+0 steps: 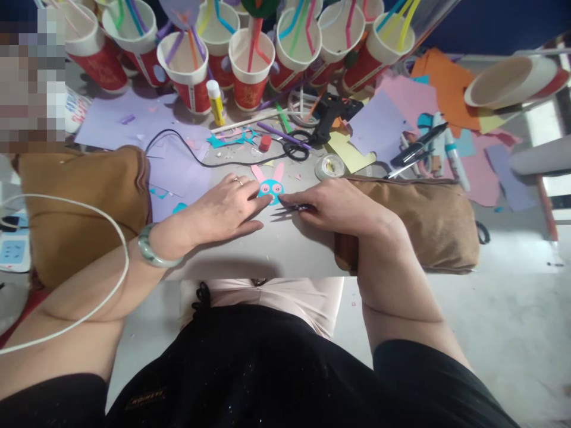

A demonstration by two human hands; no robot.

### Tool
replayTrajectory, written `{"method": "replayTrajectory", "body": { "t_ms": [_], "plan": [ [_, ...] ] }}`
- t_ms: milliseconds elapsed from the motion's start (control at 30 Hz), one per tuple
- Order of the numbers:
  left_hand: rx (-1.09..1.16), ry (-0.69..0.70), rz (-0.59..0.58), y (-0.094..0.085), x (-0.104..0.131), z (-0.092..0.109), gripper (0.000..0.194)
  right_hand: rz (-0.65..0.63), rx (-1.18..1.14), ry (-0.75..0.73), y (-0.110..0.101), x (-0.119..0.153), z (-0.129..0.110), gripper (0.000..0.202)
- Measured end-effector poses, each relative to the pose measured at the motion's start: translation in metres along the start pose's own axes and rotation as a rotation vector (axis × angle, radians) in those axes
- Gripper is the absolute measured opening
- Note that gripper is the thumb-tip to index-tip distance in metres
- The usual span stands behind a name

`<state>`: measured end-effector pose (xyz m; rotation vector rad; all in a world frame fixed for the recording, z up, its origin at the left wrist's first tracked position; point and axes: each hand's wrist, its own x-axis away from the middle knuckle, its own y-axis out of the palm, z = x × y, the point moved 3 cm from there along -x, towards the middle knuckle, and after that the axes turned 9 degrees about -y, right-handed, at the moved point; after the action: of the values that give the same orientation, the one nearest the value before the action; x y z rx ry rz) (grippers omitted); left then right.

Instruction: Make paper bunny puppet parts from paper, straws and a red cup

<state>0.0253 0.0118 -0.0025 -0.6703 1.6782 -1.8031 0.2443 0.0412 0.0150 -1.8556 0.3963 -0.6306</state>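
Note:
A paper rabbit face (pixel 272 186), blue with pink ears and round pink eyes, lies flat on the grey table between my hands. At its left edge rests my left hand (pixel 227 208), fingers stretched out and holding nothing that I can see. My right hand (pixel 328 205) is closed on small dark scissors (pixel 292 208), their blades slightly apart and pointing left. Its index finger reaches out to the lower right of the face. The scissors' handles are mostly hidden in the hand.
Red and white paper cups (pixel 187 77) with coloured straws line the back. A glue stick (pixel 216 102), black-handled scissors (pixel 297 147), a tape roll (pixel 330 167) and a glue gun (pixel 332 116) lie nearer. Brown pouches (pixel 84 208) flank my hands; coloured paper (pixel 383 122) lies right.

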Motion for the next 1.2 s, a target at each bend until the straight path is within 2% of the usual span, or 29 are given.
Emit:
{"method": "replayTrajectory", "body": {
  "t_ms": [700,900,1067,1200],
  "plan": [
    [0.03,-0.027,-0.054,0.002,-0.002,-0.004,0.041,0.028,-0.007,0.003,0.001,0.001,0.002,0.05],
    [0.061,-0.023,-0.089,0.002,-0.004,-0.009,0.044,0.124,-0.066,0.031,-0.004,0.003,0.008,0.056],
    [0.094,-0.018,-0.095,0.006,-0.006,-0.012,0.05,0.14,-0.147,-0.09,-0.003,0.0,0.007,0.053],
    [0.104,-0.016,-0.072,0.007,-0.006,-0.013,0.053,0.109,-0.107,-0.096,0.001,-0.004,0.005,0.053]
  ]
}}
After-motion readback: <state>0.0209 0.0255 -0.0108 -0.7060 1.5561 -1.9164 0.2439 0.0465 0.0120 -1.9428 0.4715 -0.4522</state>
